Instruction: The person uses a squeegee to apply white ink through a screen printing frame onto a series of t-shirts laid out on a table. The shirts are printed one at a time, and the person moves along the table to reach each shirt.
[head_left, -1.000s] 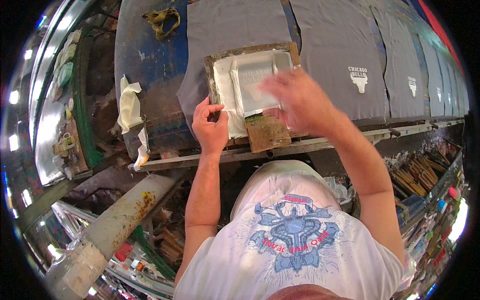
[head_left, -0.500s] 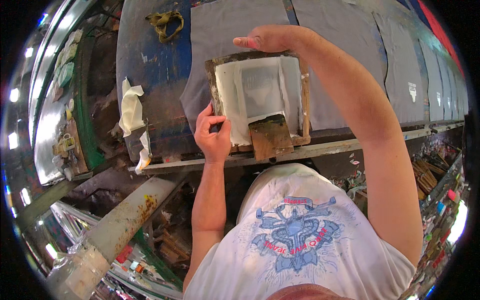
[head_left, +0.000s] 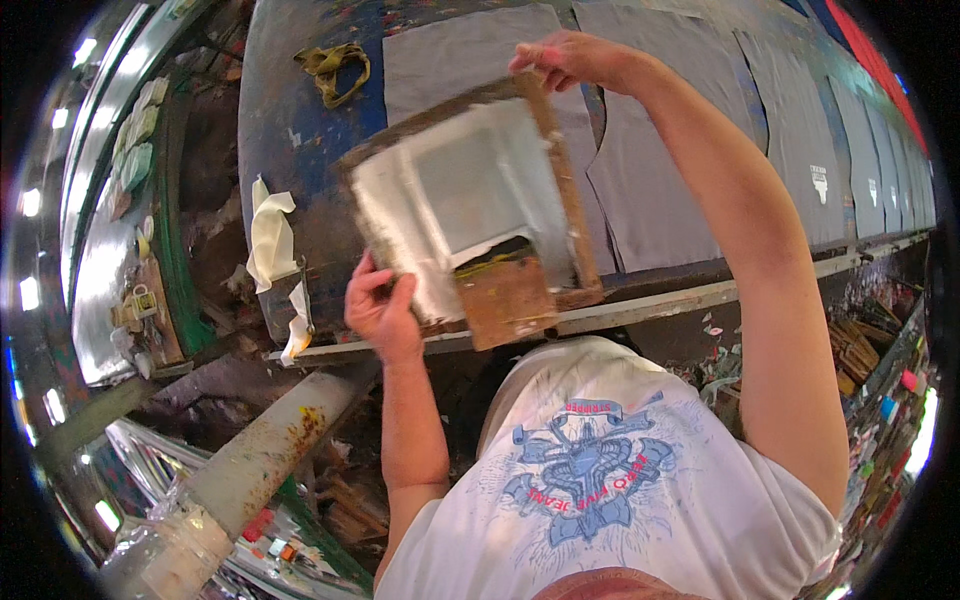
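A wooden screen printing frame (head_left: 565, 190) with pale mesh hangs tilted in front of me, over the near part of the table. My left hand (head_left: 385, 310) grips its near left side, thumb on top and fingers at the outer edge. At the far right corner, my right hand (head_left: 575, 62) has its fingers curled onto the wood. A brown squeegee (head_left: 505, 300) leans inside the frame at the near side, its upper edge dark with ink. Grey fabric pieces (head_left: 660, 160) lie flat on the table behind and to the right, partly covered by the frame.
The long table (head_left: 310, 150) has a blue, paint-stained top and a pale rail (head_left: 650, 308) along its near edge. An olive strap-like cloth (head_left: 335, 75) and crumpled cream paper (head_left: 270, 235) lie at left. A rusty pipe (head_left: 280, 430) stands near lower left.
The screen frame has shifted left and turned counterclockwise, with the squeegee still in it. My left hand moved left and nearer; my right hand's fingers have curled at the far corner.
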